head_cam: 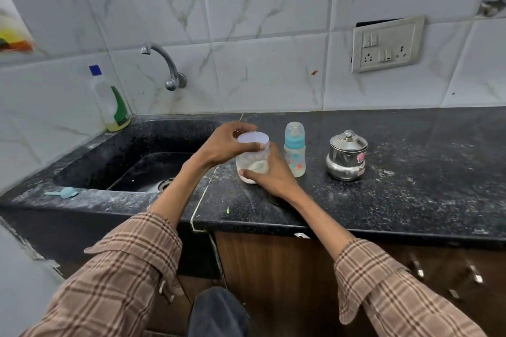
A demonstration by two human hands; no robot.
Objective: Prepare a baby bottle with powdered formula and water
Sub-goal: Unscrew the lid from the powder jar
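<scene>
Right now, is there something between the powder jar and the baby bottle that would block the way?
Nothing visible does. The jar stands just left of the baby bottle on the counter; only the right hand holding the jar's body lies between them. The left hand grips the lid. The bottle's own cap is on.
</scene>
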